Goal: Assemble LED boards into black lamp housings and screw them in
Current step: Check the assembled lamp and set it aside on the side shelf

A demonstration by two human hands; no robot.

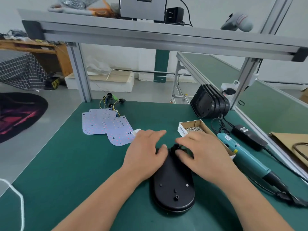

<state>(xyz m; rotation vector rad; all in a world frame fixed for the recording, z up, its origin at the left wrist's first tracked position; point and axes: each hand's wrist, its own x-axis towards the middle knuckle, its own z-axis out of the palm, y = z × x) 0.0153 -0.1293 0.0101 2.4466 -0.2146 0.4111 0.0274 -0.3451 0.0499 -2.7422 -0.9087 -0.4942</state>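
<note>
1. black lamp housing (173, 185): is lying flat on the green bench (75, 172), in the middle and nearest the person, rounded end pointing toward them; small studs and holes are showing on its upper face.
2. left hand (146, 152): is resting palm down on the far left part of the housing; fingers (156, 133) are lying nearly straight and spread, gripping nothing, with the thumb touching the housing's far edge.
3. right hand (200, 152): is resting on the far right part of the housing; fingers (185, 140) are loosely bent, with forefinger and thumb sitting on either side of a small black fitting (175, 146) at the housing's far end; whether they are pinching it cannot be told.
4. led boards (116, 129): are lying overlapped on the bench to the left of the hands, apart from the housing, with coloured wires (111, 102) trailing from their far ends.
5. stacked housings (208, 104): are standing on edge at the far right of the bench.
6. cardboard box (205, 125): is sitting just beyond the right hand, holding small silver screws (194, 129).
7. electric screwdriver (246, 157): is lying to the right of the box, cable attached, untouched.
</note>
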